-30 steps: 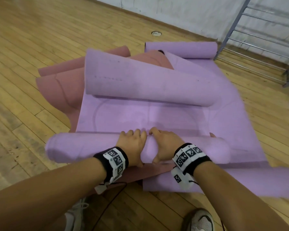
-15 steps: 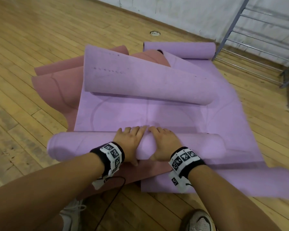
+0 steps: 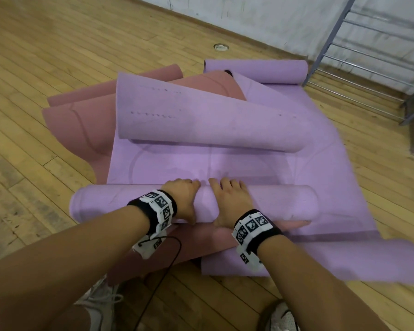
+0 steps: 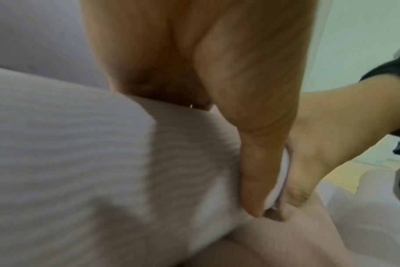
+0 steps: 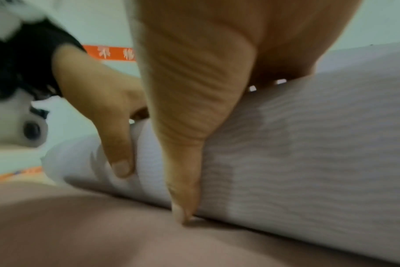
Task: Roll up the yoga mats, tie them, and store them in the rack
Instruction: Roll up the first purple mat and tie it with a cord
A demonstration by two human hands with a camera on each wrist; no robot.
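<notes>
Left hand, right hand wrapped over purple mat roll

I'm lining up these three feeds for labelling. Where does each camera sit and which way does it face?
Head: on the head, facing forward and down at the lilac roll, pink mat and rack; both forearms, left hand and right hand show.
Left wrist: under the left hand, looking along its thumb at the roll.
Right wrist: under the right hand, facing the roll.
Shared: each wrist view shows the other hand.
</notes>
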